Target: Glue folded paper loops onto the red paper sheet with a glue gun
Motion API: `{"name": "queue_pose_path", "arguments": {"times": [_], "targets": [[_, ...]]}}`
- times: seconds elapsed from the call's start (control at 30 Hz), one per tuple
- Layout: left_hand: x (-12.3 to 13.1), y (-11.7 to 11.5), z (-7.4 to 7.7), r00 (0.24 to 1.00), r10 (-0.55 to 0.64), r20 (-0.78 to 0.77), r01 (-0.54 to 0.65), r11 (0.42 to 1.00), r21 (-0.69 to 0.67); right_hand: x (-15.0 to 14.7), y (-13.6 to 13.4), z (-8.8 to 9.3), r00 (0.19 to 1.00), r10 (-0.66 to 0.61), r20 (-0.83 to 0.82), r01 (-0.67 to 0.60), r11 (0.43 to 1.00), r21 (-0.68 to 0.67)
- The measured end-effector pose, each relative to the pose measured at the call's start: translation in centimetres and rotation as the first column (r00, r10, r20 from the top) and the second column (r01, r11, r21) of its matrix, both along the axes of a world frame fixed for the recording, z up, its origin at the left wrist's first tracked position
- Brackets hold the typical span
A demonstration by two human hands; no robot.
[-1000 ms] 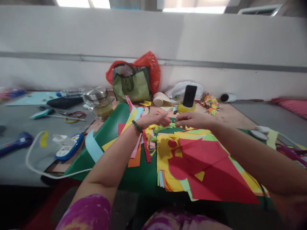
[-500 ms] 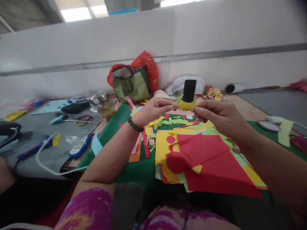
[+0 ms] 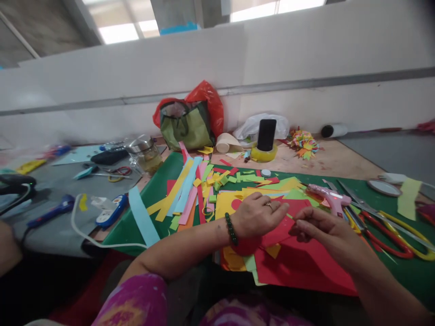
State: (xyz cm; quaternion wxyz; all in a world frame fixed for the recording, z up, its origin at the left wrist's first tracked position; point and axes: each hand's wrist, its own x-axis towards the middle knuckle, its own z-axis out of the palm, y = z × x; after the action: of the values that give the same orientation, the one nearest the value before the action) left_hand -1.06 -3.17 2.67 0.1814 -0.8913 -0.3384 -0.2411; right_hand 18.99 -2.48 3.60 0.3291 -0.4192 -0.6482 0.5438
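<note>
My left hand (image 3: 261, 213), with a green bead bracelet and a ring, is closed over the red paper sheets (image 3: 306, 267). A small green paper strip (image 3: 288, 216) shows at its fingertips. Just to the right, my right hand (image 3: 328, 230) has its fingers pinched together, and what they hold, if anything, is hidden. Beneath both hands lies a stack of yellow paper (image 3: 222, 203) and red sheets. Small cut green pieces (image 3: 249, 177) and coloured paper strips (image 3: 183, 185) lie beyond and to the left.
At right are a pink glue gun (image 3: 335, 199), red-handled scissors (image 3: 384, 242) and yellow-handled scissors (image 3: 418, 240). Farther back stand a phone (image 3: 267, 135) on a yellow tape roll (image 3: 263, 154), a green bag (image 3: 186, 127) and a glass jar (image 3: 146, 156). A power strip (image 3: 113, 210) lies left.
Both hands have come down and nearer, from raised above the table to low over the red sheets. The green strip has moved with my left hand. The glue gun and scissors now show.
</note>
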Motion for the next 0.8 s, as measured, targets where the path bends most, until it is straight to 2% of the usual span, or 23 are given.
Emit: {"name": "queue_pose_path", "arguments": {"times": [0.13, 0.2, 0.27, 0.33, 0.4, 0.47, 0.53, 0.6, 0.67, 0.73, 0.8], "targets": [[-0.6, 1.5, -1.1, 0.993, 0.057, 0.106, -0.048, 0.995, -0.082, -0.2, 0.7, 1.0, 0.994, 0.05, 0.097, -0.061, 0.992, 0.111], [-0.8, 2.1, -1.4, 0.973, 0.119, 0.198, -0.076, 0.975, -0.211, -0.6, 1.0, 1.7, 0.985, 0.072, 0.154, -0.101, 0.977, 0.186], [-0.9, 2.5, -1.5, 0.921, 0.164, 0.354, -0.018, 0.924, -0.383, -1.1, 1.5, 2.4, 0.973, 0.109, 0.204, -0.156, 0.96, 0.233], [-1.0, 2.8, -1.5, 0.805, 0.236, 0.545, 0.134, 0.822, -0.553, -1.6, 2.3, 3.0, 0.967, 0.157, 0.199, -0.2, 0.955, 0.221], [-1.2, 3.1, -1.4, 0.621, 0.391, 0.679, 0.334, 0.652, -0.681, -1.9, 3.4, 3.2, 0.972, 0.18, 0.15, -0.205, 0.964, 0.172], [-1.5, 3.4, -1.0, 0.426, 0.592, 0.684, 0.535, 0.445, -0.718, -2.0, 4.6, 2.9, 0.986, 0.133, 0.101, -0.147, 0.977, 0.153], [-1.8, 3.7, -0.6, 0.281, 0.74, 0.611, 0.68, 0.296, -0.671, -2.0, 5.4, 2.3, 0.994, 0.051, 0.094, -0.071, 0.974, 0.215], [-1.9, 3.8, -0.2, 0.188, 0.817, 0.545, 0.763, 0.228, -0.605, -2.0, 5.6, 1.3, 0.991, -0.007, 0.136, -0.04, 0.939, 0.342], [-1.8, 3.7, 0.0, 0.141, 0.852, 0.504, 0.805, 0.197, -0.559, -2.2, 5.3, 0.4, 0.98, -0.006, 0.199, -0.087, 0.886, 0.456], [-1.6, 3.6, -0.1, 0.13, 0.865, 0.485, 0.823, 0.179, -0.54, -2.4, 4.7, -0.1, 0.971, 0.045, 0.233, -0.167, 0.829, 0.534], [-1.3, 3.5, -0.3, 0.151, 0.861, 0.485, 0.819, 0.165, -0.549, -2.6, 4.1, -0.3, 0.971, 0.089, 0.224, -0.208, 0.78, 0.59]]}}
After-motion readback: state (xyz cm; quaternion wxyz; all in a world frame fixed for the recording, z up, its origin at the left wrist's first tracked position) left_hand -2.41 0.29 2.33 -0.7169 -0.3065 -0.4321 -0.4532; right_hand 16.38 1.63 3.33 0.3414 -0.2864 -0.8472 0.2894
